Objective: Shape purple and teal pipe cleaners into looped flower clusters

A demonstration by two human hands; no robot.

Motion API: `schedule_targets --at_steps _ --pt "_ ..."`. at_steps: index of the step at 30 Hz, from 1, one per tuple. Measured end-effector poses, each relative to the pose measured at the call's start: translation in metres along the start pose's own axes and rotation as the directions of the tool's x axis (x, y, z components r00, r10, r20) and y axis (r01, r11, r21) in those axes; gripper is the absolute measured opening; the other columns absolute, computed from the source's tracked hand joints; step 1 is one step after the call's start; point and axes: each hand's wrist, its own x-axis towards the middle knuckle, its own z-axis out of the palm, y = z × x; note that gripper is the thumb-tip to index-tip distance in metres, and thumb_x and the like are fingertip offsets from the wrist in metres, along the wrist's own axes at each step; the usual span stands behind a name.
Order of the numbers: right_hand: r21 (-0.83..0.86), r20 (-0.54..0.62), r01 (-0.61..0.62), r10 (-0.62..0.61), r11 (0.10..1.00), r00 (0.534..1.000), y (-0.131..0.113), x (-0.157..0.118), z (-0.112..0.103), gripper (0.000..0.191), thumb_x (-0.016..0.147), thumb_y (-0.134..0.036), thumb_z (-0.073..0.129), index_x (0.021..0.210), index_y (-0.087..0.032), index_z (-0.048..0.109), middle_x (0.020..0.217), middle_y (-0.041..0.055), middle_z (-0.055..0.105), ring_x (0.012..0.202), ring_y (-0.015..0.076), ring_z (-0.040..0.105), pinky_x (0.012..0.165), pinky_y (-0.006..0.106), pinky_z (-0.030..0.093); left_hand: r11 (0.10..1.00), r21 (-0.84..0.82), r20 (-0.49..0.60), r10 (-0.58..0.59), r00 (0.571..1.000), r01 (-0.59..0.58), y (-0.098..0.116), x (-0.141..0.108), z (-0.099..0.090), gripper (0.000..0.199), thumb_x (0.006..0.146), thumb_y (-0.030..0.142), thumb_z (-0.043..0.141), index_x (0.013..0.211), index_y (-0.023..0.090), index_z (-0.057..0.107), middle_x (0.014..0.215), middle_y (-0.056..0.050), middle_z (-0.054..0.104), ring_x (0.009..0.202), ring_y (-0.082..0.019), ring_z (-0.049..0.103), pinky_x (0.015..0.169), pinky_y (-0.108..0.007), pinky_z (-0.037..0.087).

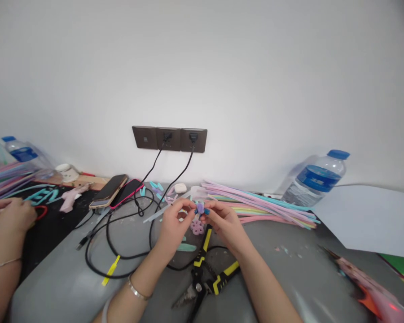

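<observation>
Both my hands meet above the grey tabletop, pinching a small purple pipe cleaner piece (200, 207) between thumbs and fingertips. My left hand (175, 224) grips it from the left, and my right hand (225, 220) from the right. Dark blue shows at the fingertips; whether it is nail colour or part of the piece, I cannot tell. Just below the fingers is a pink-purple flower shape (197, 227), made of small loops. Nearer to me, between my forearms, lie black-and-yellow pliers (202, 273) with their handles spread.
Pastel pipe cleaners (265, 204) lie behind my right hand, near a water bottle (318, 179) and white paper (373, 220). A pink glue gun (373, 287) rests at right. Black cables (109, 242) loop at left by two phones (109, 190). Another person's hand (15, 220) works far left.
</observation>
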Motion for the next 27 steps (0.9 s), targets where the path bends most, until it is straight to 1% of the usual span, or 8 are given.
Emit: schedule_targets --at_steps 3,7,12,14,17,20,23,27 --pt "-0.035 -0.007 0.006 -0.006 0.999 1.0 -0.001 0.0 -0.001 0.027 0.067 -0.042 0.081 0.078 -0.02 0.07 0.069 -0.0004 0.066 0.061 0.0129 0.062 0.063 0.025 0.052 1.0 0.022 0.005 0.005 1.0 -0.005 0.0 0.0 0.0 0.007 0.077 0.016 0.056 0.079 0.017 0.063 0.079 -0.002 0.065 0.073 -0.014 0.061 0.057 -0.019 0.049" --pt "-0.159 -0.015 0.03 -0.032 0.987 0.999 -0.006 -0.001 -0.002 0.031 0.067 -0.047 0.079 0.077 -0.02 0.067 0.068 0.0005 0.066 0.059 0.0152 0.064 0.061 0.029 0.055 0.997 0.07 0.029 0.036 0.999 -0.038 0.0 0.0 0.0 0.008 0.077 0.016 0.055 0.079 0.018 0.062 0.078 -0.002 0.065 0.07 -0.013 0.06 0.055 -0.019 0.047" --pt "-0.286 0.008 0.088 -0.09 0.954 0.996 -0.011 -0.002 -0.003 0.031 0.065 -0.046 0.08 0.075 -0.02 0.066 0.068 0.001 0.066 0.06 0.0174 0.065 0.052 0.028 0.055 0.989 0.13 0.026 0.075 0.997 -0.077 0.0 0.001 -0.001 0.009 0.077 0.015 0.055 0.079 0.018 0.063 0.077 -0.001 0.065 0.066 -0.013 0.06 0.053 -0.019 0.045" --pt "-0.295 0.016 0.11 -0.11 0.949 0.994 -0.011 -0.002 -0.003 0.031 0.063 -0.045 0.08 0.074 -0.02 0.066 0.068 0.0014 0.066 0.059 0.0179 0.064 0.049 0.028 0.054 0.987 0.142 0.028 0.073 0.997 -0.076 0.001 0.001 -0.001 0.008 0.077 0.015 0.055 0.078 0.018 0.063 0.076 -0.002 0.066 0.066 -0.013 0.06 0.052 -0.019 0.044" --pt "-0.296 0.038 0.105 -0.098 0.949 0.994 -0.012 -0.002 -0.005 0.03 0.068 -0.048 0.077 0.074 -0.02 0.066 0.067 0.0024 0.067 0.058 0.0184 0.065 0.049 0.028 0.054 0.992 0.111 0.045 0.056 0.997 -0.061 0.001 0.001 -0.001 0.009 0.078 0.016 0.055 0.079 0.018 0.063 0.078 -0.002 0.067 0.068 -0.014 0.061 0.054 -0.02 0.045" --pt "-0.299 0.048 0.101 -0.091 0.949 0.995 -0.015 -0.002 -0.007 0.03 0.072 -0.049 0.073 0.075 -0.021 0.064 0.064 0.002 0.066 0.058 0.0182 0.066 0.05 0.028 0.053 0.995 0.074 0.09 0.067 0.994 -0.074 0.0 0.001 -0.003 0.009 0.08 0.016 0.055 0.081 0.018 0.064 0.082 -0.003 0.067 0.074 -0.015 0.062 0.058 -0.021 0.047" --pt "-0.305 0.055 0.126 -0.115 0.944 0.992 -0.016 -0.003 -0.008 0.029 0.071 -0.046 0.075 0.076 -0.021 0.061 0.066 0.0009 0.065 0.056 0.0166 0.064 0.05 0.027 0.052 0.991 0.086 0.137 0.093 0.986 -0.106 0.0 0.0 -0.004 0.01 0.081 0.016 0.055 0.083 0.018 0.064 0.083 -0.003 0.067 0.075 -0.015 0.062 0.06 -0.021 0.047" --pt "-0.366 0.038 0.209 -0.21 0.907 0.977 -0.013 -0.002 -0.007 0.022 0.073 -0.04 0.073 0.075 -0.02 0.065 0.072 0.0028 0.064 0.056 0.0151 0.06 0.048 0.026 0.05 0.991 0.106 0.089 0.077 0.993 -0.086 0.0 0.0 -0.003 0.009 0.079 0.015 0.054 0.081 0.018 0.063 0.081 -0.002 0.066 0.072 -0.015 0.062 0.061 -0.022 0.048"
